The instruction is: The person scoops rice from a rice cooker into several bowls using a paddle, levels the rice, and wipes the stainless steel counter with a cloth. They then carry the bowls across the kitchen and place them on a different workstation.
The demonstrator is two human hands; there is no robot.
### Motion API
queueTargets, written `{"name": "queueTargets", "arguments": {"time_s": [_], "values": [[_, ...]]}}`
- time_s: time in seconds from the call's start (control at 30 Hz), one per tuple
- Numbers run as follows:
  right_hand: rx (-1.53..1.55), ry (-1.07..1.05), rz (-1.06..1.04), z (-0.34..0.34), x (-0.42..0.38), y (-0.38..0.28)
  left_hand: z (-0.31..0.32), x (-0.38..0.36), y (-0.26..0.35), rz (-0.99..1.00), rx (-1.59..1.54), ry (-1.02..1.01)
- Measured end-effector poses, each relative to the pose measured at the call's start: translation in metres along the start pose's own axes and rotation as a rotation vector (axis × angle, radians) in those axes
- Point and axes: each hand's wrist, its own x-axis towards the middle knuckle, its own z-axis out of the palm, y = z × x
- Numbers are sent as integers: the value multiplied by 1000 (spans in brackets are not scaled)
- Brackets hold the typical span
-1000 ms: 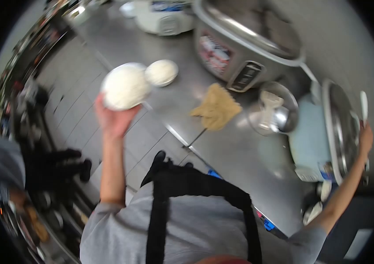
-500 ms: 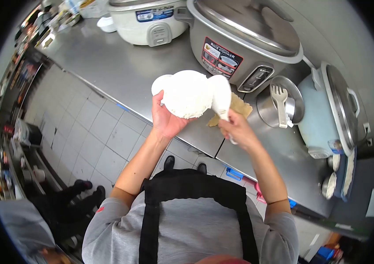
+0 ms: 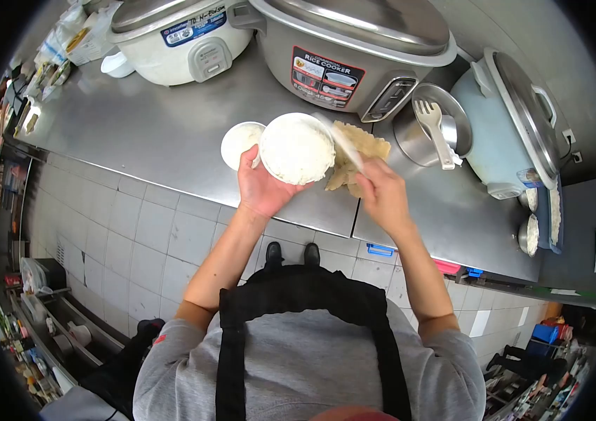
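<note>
My left hand is wrapped round the lower side of a white bowl heaped with white rice, its open top facing me. In my right hand is a white rice paddle, gripped by the handle. The paddle's blade is blurred and seen nearly edge-on, at the bowl's right rim; whether it touches cannot be made out. A second white bowl with pale contents stands on the steel counter, just left of my left hand. Behind the paddle lies a crumpled tan cloth.
A large grey rice cooker and a white one line the counter's back. At right are a steel pot with a pronged white utensil, and a light-blue cooker. An empty-looking white bowl sits far left.
The paddle has turned from broad side to nearly edge-on at the bowl's right rim. My view has shifted, and more of the second bowl shows. The left hand keeps its hold.
</note>
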Motion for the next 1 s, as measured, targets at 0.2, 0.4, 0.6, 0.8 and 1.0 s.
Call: {"name": "queueTargets", "arguments": {"time_s": [0.2,0.4,0.6,0.8,1.0], "values": [[200,153,255,57,-35,10,-3,22,-24,32,-95,53],[-93,149,-48,33,-21,16,-6,26,-28,-16,-20,91],[25,124,-107,23,-18,9,-3,30,-24,-24,12,44],[348,97,439,26,-48,18,-3,31,-21,27,-252,32],[-8,442,12,78,-26,-4,7,37,-56,76,-115,110]]}}
